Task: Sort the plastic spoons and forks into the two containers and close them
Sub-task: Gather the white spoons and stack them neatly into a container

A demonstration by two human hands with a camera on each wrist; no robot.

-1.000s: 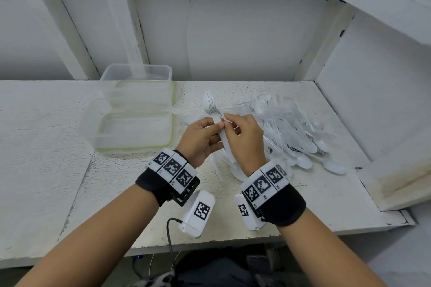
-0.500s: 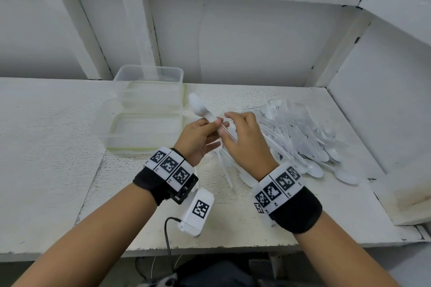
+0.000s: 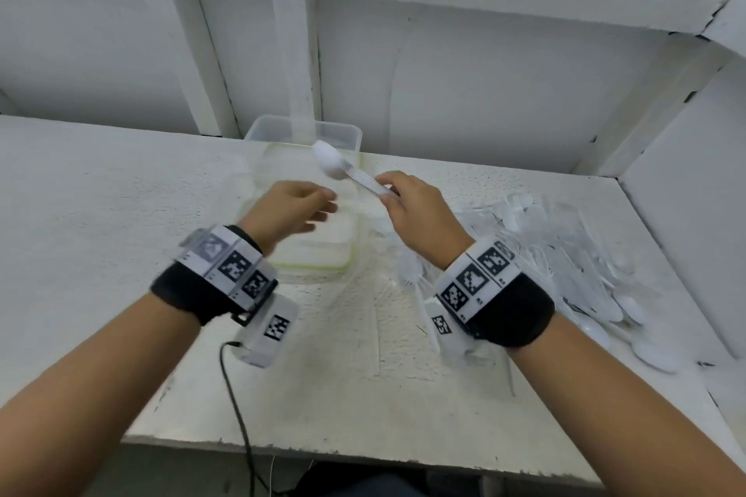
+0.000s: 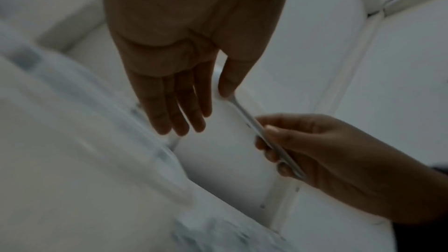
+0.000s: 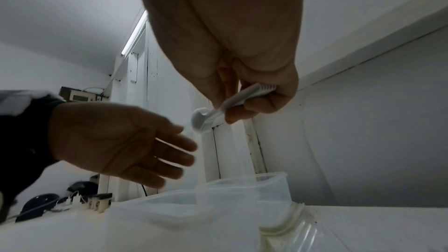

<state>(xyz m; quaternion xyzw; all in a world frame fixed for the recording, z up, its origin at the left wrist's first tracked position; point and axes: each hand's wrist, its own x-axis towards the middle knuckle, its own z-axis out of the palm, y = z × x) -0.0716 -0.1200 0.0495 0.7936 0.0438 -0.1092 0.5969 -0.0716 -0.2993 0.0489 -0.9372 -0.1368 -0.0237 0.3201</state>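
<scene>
- The right hand (image 3: 420, 210) pinched a spoon (image 3: 347, 171) by its handle, with what looked like a fork nested against it, bowl aimed far-left over the containers (image 3: 323, 222), probably for dropping in.
- The left hand (image 3: 288, 208) hovered spread and empty over the near container.
- The unsorted pile (image 3: 565, 254) lay to the right.

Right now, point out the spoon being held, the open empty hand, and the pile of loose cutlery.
spoon (image 3: 329, 162), head view, on its bowl.
left hand (image 3: 284, 206), head view, back of the hand.
cutlery pile (image 3: 565, 254), head view, middle of the heap.
</scene>
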